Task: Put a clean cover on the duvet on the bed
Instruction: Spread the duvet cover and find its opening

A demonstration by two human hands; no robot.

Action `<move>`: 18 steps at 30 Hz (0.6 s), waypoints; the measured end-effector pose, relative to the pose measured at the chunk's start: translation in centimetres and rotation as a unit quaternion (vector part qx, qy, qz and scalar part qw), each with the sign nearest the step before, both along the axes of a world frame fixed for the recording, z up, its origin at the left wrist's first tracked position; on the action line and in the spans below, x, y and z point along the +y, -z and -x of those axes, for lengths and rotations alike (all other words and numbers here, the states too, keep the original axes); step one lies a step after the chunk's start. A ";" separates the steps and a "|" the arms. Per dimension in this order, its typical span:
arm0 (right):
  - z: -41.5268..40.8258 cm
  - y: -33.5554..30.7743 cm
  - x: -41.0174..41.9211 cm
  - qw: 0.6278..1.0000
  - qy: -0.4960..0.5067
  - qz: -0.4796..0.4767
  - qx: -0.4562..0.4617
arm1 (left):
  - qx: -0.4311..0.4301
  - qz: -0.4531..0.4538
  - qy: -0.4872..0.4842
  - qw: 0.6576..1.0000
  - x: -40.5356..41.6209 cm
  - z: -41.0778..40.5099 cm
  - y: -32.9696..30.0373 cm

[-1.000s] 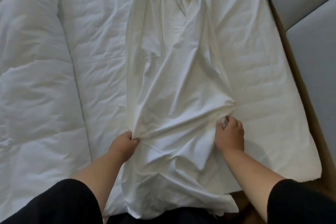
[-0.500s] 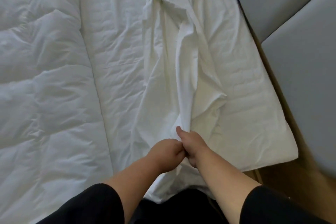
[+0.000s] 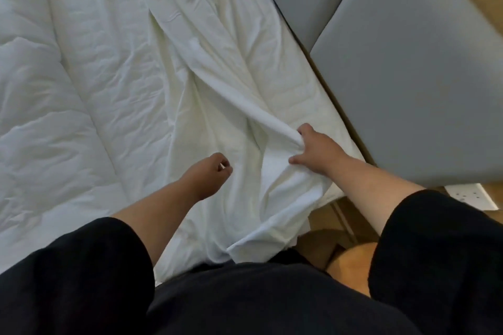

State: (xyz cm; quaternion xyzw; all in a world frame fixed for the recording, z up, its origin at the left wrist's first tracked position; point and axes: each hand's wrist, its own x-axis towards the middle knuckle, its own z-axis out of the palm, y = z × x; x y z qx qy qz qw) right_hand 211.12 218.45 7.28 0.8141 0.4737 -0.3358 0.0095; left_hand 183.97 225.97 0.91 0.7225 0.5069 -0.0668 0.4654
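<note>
A white duvet cover (image 3: 217, 84) lies crumpled lengthwise down the middle of the bed, its near end hanging off the edge by my body. The puffy white duvet (image 3: 32, 95) is bunched along the left side of the mattress (image 3: 109, 62). My right hand (image 3: 315, 148) grips a fold of the cover near the bed's right edge and holds it slightly raised. My left hand (image 3: 209, 174) hovers over the cover with its fingers curled; whether it pinches any cloth is hidden.
Grey padded headboard panels (image 3: 408, 76) run along the bed's right side. A white wall socket (image 3: 471, 194) sits low at the right, over the wooden floor (image 3: 326, 242). My black sleeves and clothing fill the bottom of the view.
My hands, together on the cover half a second ago, have parted. The right hand has moved right with a fold of cover. The view has shifted toward the headboard.
</note>
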 end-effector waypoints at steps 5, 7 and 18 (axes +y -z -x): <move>-17.6 -3.5 1.7 0.961 0.003 -0.019 -0.277 | 0.042 0.019 0.001 0.999 0.6 -3.7 0.4; -22.7 -3.5 2.1 0.941 0.044 -0.047 -0.333 | 0.062 0.029 -0.012 0.998 0.5 -5.0 1.2; -17.9 10.3 -0.6 0.962 -0.095 0.130 -0.222 | 0.160 0.087 -0.073 0.981 0.1 -6.2 4.6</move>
